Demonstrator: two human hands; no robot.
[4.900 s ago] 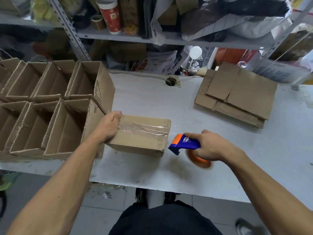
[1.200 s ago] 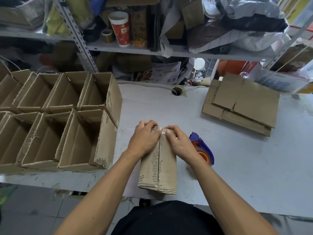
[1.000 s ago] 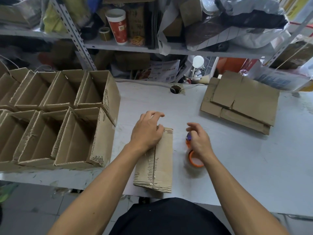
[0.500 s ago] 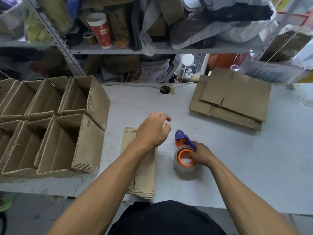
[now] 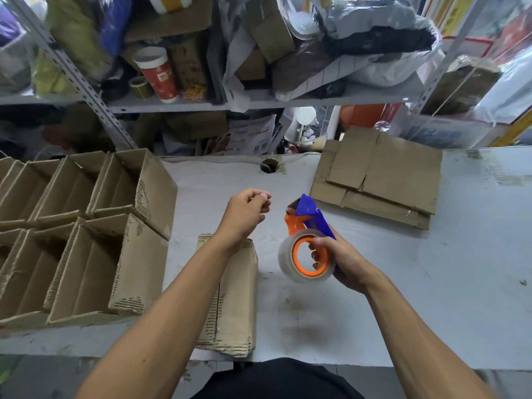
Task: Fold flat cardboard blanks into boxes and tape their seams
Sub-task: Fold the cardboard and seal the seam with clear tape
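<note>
We now have the tape dispenser (image 5: pixel 306 243) lifted clear of the desk (image 5: pixel 431 269); half a second ago it sat there under our right hand (image 5: pixel 342 262), whose fingers (image 5: pixel 316 254) now curl through the orange core of the roll. Our left hand (image 5: pixel 247 216) has come off the folded cardboard box (image 5: pixel 233 298), which lies flat on the desk near its front edge, under our left forearm. Its fingers are loosely curled, thumb meeting fingertips; whether they pinch the clear tape end, we cannot tell. We judge another seam is about to be taped. Finished open boxes (image 5: pixel 86 240) stand to the left, flat blanks (image 5: pixel 383 180) far right.
</note>
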